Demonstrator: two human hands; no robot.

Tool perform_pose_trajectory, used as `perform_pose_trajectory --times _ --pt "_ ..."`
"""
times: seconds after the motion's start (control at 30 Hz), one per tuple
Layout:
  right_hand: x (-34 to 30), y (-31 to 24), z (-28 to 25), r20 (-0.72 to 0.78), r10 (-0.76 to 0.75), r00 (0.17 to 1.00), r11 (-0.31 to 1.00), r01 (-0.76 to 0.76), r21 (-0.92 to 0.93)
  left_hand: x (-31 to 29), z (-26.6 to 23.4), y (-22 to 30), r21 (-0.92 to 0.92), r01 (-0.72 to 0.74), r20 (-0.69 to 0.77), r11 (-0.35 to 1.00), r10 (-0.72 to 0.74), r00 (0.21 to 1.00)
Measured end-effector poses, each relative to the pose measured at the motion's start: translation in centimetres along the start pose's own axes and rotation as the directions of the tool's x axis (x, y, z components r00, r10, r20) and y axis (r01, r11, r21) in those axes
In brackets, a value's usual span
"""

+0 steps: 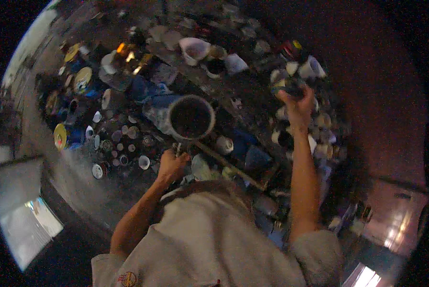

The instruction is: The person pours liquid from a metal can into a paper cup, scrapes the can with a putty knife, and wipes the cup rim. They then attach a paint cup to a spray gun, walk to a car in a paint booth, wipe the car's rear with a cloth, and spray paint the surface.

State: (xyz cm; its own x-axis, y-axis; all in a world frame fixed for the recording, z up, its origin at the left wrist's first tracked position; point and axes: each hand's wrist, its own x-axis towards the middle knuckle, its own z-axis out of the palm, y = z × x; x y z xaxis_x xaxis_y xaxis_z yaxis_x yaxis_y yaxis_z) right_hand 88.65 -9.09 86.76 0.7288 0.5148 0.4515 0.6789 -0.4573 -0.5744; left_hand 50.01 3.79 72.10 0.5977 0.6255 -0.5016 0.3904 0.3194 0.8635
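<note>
My left hand grips the near rim of a large round paint bucket with a dark inside, standing in the middle of a cluttered bench. My right hand is stretched out to the far right and is closed on a small dark tin among several small cups and tins. Both forearms reach up from my pale work shirt at the lower edge.
Many paint cans with yellow and blue lids crowd the left of the bench. Small jars and lids lie before them. White cups stand at the back. A wooden stick lies below the bucket.
</note>
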Motion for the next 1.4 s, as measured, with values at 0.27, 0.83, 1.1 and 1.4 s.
perform_pose_trajectory --times 0.27,0.83,1.1,1.4 --pt "-9.7 -12.6 2.9 0.413 -0.037 0.910 0.742 -0.252 0.621 -1.5 0.0 1.9 0.372 0.073 -0.001 0.925 -0.079 0.997" --pt "-5.2 -25.1 -0.5 0.851 -0.398 0.342 0.834 0.522 0.180 -3.8 -0.9 1.7 0.437 0.010 0.081 0.899 -0.051 0.995" --pt "-6.4 -28.4 -1.1 0.936 -0.280 0.213 0.809 0.577 0.111 -4.8 -1.6 0.4 0.410 -0.015 0.123 0.912 -0.039 0.992" --pt "-6.9 -28.3 -0.5 0.937 -0.334 0.107 0.731 0.657 0.185 -5.3 -2.7 -0.1 0.442 -0.008 0.128 0.897 -0.054 0.990"
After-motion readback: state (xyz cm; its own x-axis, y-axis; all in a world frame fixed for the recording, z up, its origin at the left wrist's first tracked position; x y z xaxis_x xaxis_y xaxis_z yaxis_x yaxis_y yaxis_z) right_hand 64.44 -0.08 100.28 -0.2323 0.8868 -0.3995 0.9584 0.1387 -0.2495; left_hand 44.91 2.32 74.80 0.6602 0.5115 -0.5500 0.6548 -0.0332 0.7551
